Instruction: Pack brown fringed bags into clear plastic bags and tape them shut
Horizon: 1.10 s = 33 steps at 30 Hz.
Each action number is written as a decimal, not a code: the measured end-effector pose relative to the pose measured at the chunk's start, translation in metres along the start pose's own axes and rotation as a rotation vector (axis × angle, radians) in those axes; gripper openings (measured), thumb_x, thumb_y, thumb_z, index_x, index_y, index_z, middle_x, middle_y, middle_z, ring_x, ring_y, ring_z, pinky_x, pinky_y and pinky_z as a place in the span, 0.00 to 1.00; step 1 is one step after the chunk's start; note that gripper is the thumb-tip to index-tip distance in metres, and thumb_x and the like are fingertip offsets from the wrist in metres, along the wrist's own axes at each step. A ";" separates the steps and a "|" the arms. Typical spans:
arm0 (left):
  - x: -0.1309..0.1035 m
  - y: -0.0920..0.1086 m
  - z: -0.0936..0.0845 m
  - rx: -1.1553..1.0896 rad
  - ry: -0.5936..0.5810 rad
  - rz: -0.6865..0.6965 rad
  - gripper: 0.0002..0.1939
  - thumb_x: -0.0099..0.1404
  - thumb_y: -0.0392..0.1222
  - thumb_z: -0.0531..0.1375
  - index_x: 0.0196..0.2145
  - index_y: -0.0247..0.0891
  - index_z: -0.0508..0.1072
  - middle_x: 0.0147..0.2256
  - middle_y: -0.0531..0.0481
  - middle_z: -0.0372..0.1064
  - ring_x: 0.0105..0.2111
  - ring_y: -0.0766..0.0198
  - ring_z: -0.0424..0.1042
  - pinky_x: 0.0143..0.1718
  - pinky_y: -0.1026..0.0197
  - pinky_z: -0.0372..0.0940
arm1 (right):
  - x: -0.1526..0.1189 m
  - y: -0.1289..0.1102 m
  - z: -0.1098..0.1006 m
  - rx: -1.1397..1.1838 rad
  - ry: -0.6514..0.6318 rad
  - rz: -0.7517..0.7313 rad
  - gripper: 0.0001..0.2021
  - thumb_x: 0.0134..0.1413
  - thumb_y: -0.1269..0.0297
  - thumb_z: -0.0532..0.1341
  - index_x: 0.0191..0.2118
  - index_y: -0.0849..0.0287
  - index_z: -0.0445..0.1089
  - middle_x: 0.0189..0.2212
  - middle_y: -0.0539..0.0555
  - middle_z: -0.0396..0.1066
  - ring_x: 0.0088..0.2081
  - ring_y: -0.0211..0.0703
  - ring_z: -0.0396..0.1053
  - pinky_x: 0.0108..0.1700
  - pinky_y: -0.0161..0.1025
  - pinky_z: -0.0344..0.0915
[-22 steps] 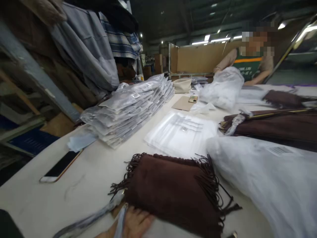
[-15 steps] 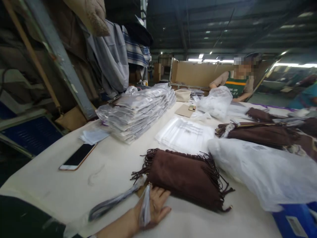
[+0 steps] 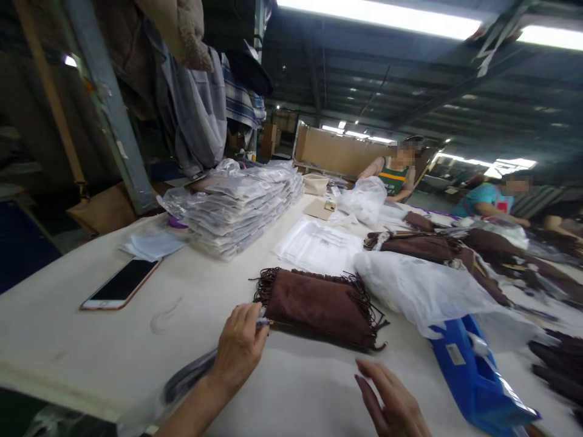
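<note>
A dark brown fringed bag (image 3: 316, 309) lies flat on the white table in front of me. My left hand (image 3: 240, 341) is closed at its near left corner, fingers wrapped round the strap where it joins the bag. The rest of the plastic-wrapped strap (image 3: 189, 371) trails back under my left forearm. Lower right, my right hand (image 3: 389, 397) hovers in front of the bag, apart from it, with thumb and fingers spread and nothing in them. Behind the bag lies a stack of clear plastic bags (image 3: 314, 243).
A tall pile of bagged goods (image 3: 241, 206) stands back left, near a phone (image 3: 121, 284). To the right are a blue tape dispenser (image 3: 478, 376), a white plastic sheet (image 3: 410, 288) and more brown bags (image 3: 414, 246). Two co-workers (image 3: 394, 176) are at the table's far side.
My left hand has gone from lying flat by the bag to gripping the strap at its corner. My right hand has come into view. The view has swung to the right.
</note>
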<state>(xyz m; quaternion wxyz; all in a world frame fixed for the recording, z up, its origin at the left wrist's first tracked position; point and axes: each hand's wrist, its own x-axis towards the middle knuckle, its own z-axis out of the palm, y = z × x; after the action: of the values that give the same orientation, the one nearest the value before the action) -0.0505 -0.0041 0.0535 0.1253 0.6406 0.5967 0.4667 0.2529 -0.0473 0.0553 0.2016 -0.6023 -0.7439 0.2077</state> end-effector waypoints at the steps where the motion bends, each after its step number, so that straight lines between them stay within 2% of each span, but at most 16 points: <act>1: 0.001 0.001 0.006 0.131 0.014 0.136 0.19 0.59 0.40 0.55 0.49 0.32 0.68 0.49 0.37 0.68 0.52 0.47 0.64 0.52 0.44 0.60 | 0.019 0.000 0.004 -0.119 0.138 -0.135 0.19 0.56 0.59 0.56 0.54 0.55 0.65 0.51 0.59 0.66 0.53 0.53 0.63 0.55 0.53 0.60; 3: 0.005 0.003 0.025 0.426 0.012 0.459 0.21 0.60 0.36 0.54 0.52 0.33 0.66 0.52 0.38 0.66 0.53 0.48 0.62 0.53 0.44 0.58 | 0.054 -0.001 0.015 -0.370 0.349 -0.361 0.24 0.53 0.69 0.54 0.57 0.61 0.61 0.53 0.62 0.65 0.54 0.57 0.61 0.55 0.58 0.59; 4: 0.007 0.003 0.036 0.552 0.002 0.586 0.21 0.61 0.34 0.53 0.53 0.34 0.66 0.52 0.39 0.66 0.53 0.49 0.64 0.52 0.45 0.59 | 0.068 0.001 0.019 -0.479 0.421 -0.439 0.27 0.49 0.74 0.53 0.58 0.63 0.60 0.54 0.63 0.65 0.55 0.58 0.61 0.54 0.59 0.59; 5: 0.011 0.002 0.047 0.644 -0.032 0.649 0.21 0.61 0.33 0.53 0.53 0.35 0.66 0.51 0.40 0.67 0.51 0.50 0.65 0.51 0.46 0.60 | 0.078 0.003 0.023 -0.554 0.454 -0.482 0.30 0.45 0.77 0.52 0.58 0.64 0.59 0.54 0.63 0.64 0.55 0.58 0.61 0.53 0.59 0.60; 7: 0.022 0.001 0.062 0.771 -0.128 0.623 0.20 0.61 0.31 0.52 0.52 0.35 0.68 0.49 0.41 0.69 0.49 0.51 0.68 0.47 0.48 0.63 | 0.091 0.010 0.024 -0.643 0.448 -0.489 0.33 0.39 0.79 0.52 0.58 0.67 0.60 0.55 0.65 0.63 0.56 0.61 0.59 0.52 0.60 0.62; 9: 0.036 0.002 0.065 0.838 -0.237 0.521 0.20 0.60 0.28 0.52 0.50 0.33 0.70 0.47 0.38 0.70 0.47 0.49 0.69 0.44 0.48 0.65 | 0.095 0.017 0.017 -0.680 0.311 -0.393 0.34 0.38 0.82 0.50 0.57 0.68 0.61 0.56 0.67 0.62 0.56 0.61 0.60 0.51 0.58 0.64; 12: 0.065 0.017 0.048 0.862 -0.355 0.447 0.17 0.58 0.24 0.52 0.43 0.29 0.73 0.42 0.35 0.72 0.43 0.49 0.72 0.38 0.52 0.67 | 0.100 0.013 -0.012 -0.651 0.033 -0.221 0.30 0.42 0.85 0.47 0.55 0.69 0.64 0.53 0.67 0.65 0.54 0.53 0.64 0.52 0.48 0.66; 15: 0.109 0.045 0.017 0.848 -0.476 0.385 0.16 0.57 0.22 0.50 0.34 0.31 0.74 0.32 0.41 0.74 0.35 0.54 0.73 0.36 0.56 0.65 | 0.116 -0.015 -0.061 -0.589 -0.091 -0.139 0.26 0.46 0.83 0.47 0.52 0.66 0.67 0.47 0.63 0.71 0.49 0.48 0.69 0.55 0.46 0.61; 17: 0.144 0.068 -0.007 0.829 -0.543 0.340 0.16 0.55 0.23 0.50 0.34 0.33 0.74 0.32 0.42 0.74 0.35 0.55 0.73 0.35 0.57 0.64 | 0.131 -0.042 -0.101 -0.545 -0.190 -0.071 0.20 0.46 0.79 0.50 0.42 0.62 0.74 0.33 0.57 0.76 0.36 0.45 0.73 0.46 0.43 0.66; 19: 0.179 0.090 -0.030 0.809 -0.619 0.283 0.14 0.54 0.25 0.52 0.31 0.35 0.75 0.30 0.44 0.74 0.32 0.55 0.72 0.29 0.60 0.62 | 0.144 -0.071 -0.141 -0.483 -0.342 -0.025 0.11 0.43 0.75 0.56 0.30 0.61 0.75 0.22 0.52 0.72 0.26 0.40 0.68 0.30 0.32 0.65; 21: 0.207 0.109 -0.052 0.772 -0.725 0.262 0.11 0.50 0.26 0.55 0.27 0.35 0.75 0.25 0.48 0.73 0.29 0.59 0.71 0.27 0.64 0.59 | 0.152 -0.096 -0.175 -0.435 -0.430 -0.023 0.05 0.42 0.72 0.58 0.25 0.62 0.73 0.18 0.48 0.64 0.22 0.35 0.62 0.25 0.29 0.58; 23: 0.226 0.121 -0.069 0.717 -0.820 0.214 0.09 0.45 0.26 0.58 0.25 0.35 0.75 0.22 0.52 0.71 0.27 0.60 0.70 0.25 0.65 0.58 | 0.154 -0.115 -0.197 -0.398 -0.480 -0.037 0.03 0.41 0.72 0.60 0.22 0.63 0.70 0.17 0.45 0.57 0.21 0.32 0.56 0.22 0.28 0.54; 25: 0.234 0.126 -0.081 0.650 -0.899 0.158 0.10 0.42 0.27 0.61 0.26 0.35 0.75 0.22 0.54 0.70 0.27 0.61 0.69 0.24 0.66 0.57 | 0.153 -0.126 -0.205 -0.346 -0.520 -0.044 0.03 0.39 0.71 0.61 0.20 0.63 0.68 0.17 0.44 0.53 0.20 0.31 0.51 0.21 0.28 0.51; 28: 0.233 0.123 -0.088 0.641 -0.937 0.159 0.11 0.41 0.28 0.61 0.26 0.36 0.76 0.21 0.57 0.70 0.26 0.64 0.68 0.24 0.69 0.56 | 0.152 -0.129 -0.198 -0.303 -0.536 -0.023 0.04 0.37 0.72 0.61 0.18 0.62 0.67 0.16 0.43 0.50 0.20 0.30 0.49 0.20 0.29 0.48; 30: 0.229 0.117 -0.086 0.684 -0.894 0.202 0.11 0.41 0.27 0.61 0.25 0.37 0.75 0.19 0.59 0.68 0.25 0.66 0.67 0.23 0.70 0.54 | 0.155 -0.127 -0.188 -0.331 -0.494 -0.022 0.06 0.37 0.73 0.60 0.16 0.61 0.66 0.14 0.42 0.49 0.19 0.30 0.49 0.20 0.29 0.47; 33: 0.229 0.105 -0.080 0.738 -0.756 0.292 0.10 0.44 0.25 0.58 0.23 0.37 0.73 0.18 0.58 0.65 0.25 0.66 0.67 0.22 0.70 0.53 | 0.164 -0.121 -0.176 -0.403 -0.382 -0.042 0.08 0.37 0.77 0.57 0.15 0.61 0.66 0.13 0.42 0.50 0.18 0.30 0.50 0.20 0.29 0.47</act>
<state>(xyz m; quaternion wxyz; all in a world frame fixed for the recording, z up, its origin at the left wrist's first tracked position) -0.0760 0.1390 0.2737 0.0319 0.8413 0.5391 -0.0239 0.2199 0.1021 0.2761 -0.0620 -0.5645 -0.8072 0.1609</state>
